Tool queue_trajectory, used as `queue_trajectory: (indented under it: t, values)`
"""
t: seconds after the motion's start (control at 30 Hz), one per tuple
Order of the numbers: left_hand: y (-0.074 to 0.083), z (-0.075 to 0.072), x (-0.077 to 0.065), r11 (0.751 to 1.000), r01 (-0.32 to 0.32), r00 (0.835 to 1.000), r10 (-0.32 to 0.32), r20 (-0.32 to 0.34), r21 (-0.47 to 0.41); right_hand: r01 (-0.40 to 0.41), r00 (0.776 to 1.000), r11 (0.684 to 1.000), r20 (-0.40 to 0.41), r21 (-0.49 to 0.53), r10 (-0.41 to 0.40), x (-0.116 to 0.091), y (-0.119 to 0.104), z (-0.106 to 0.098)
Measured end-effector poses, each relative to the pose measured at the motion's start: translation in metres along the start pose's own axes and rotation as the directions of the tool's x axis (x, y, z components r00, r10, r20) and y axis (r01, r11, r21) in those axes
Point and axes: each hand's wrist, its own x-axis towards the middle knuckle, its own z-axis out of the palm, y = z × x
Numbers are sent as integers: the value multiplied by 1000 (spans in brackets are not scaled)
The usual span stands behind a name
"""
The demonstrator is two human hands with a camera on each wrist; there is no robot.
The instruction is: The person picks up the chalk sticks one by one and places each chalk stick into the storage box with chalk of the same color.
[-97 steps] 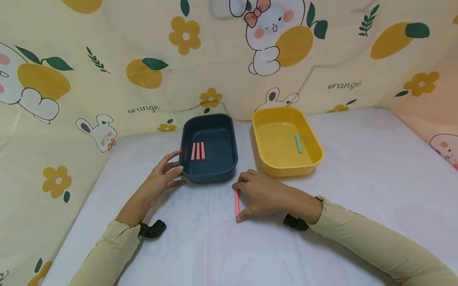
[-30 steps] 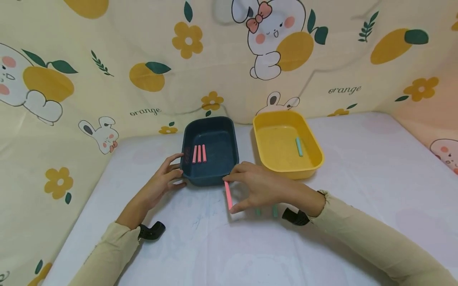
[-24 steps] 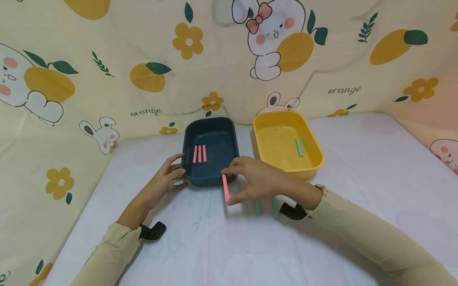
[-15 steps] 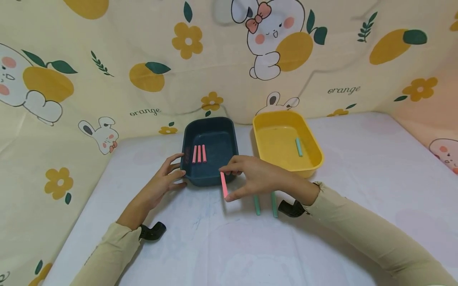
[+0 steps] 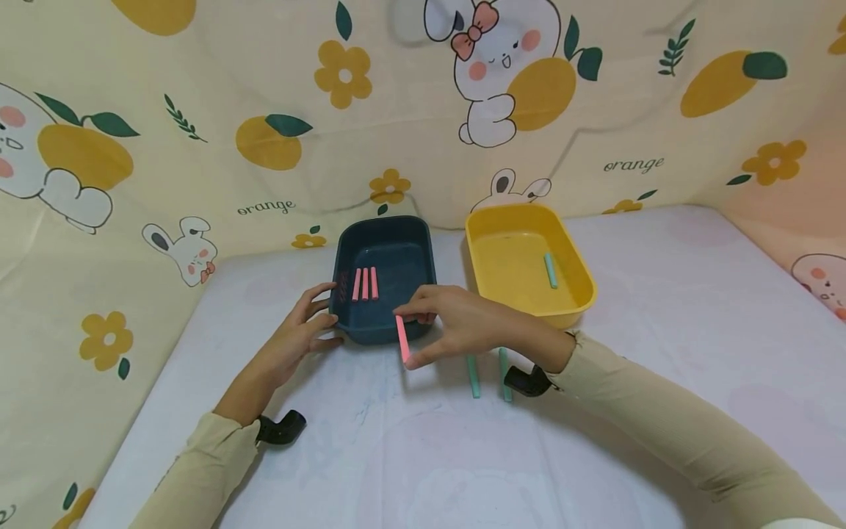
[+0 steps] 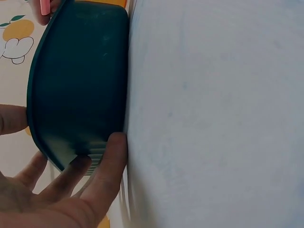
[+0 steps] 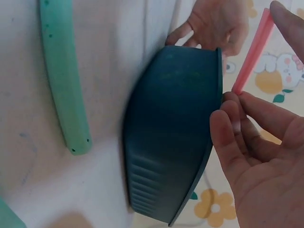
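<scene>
Currently, a pink stick is held just above the near rim of the dark tub, its ends pinched between thumb and finger of the right hand. Transfer into that tub seems to be the step in hand; a lowering inside the rim, beside the three pink sticks already laid there, appears to be called for before the pinch is loosened. The tub is steadied, it seems, by the left hand, whose fingers are extended against its outer side — nothing is grasped by them. Farther right, one green stick is contained by the yellow tub, and two more green sticks are placed on the table near the right hand. By the right wrist view, dark specks are revealed on a green stick; by the left, a fingertip is shown low on the tub's wall — details not given by the head view.
</scene>
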Motion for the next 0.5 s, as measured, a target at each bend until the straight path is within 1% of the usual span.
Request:
queue_trajectory:
  t: [0.2, 0.5]
  values:
    - [1, 0, -1, 1000, -12, 1000, 12, 1, -14, 16, 1000, 1000, 0, -3, -16, 4, 0, -4]
    - [-1, 0, -1, 1000, -22, 1000, 22, 7, -15, -20, 1000, 1000, -1, -8, 20, 20, 4, -8]
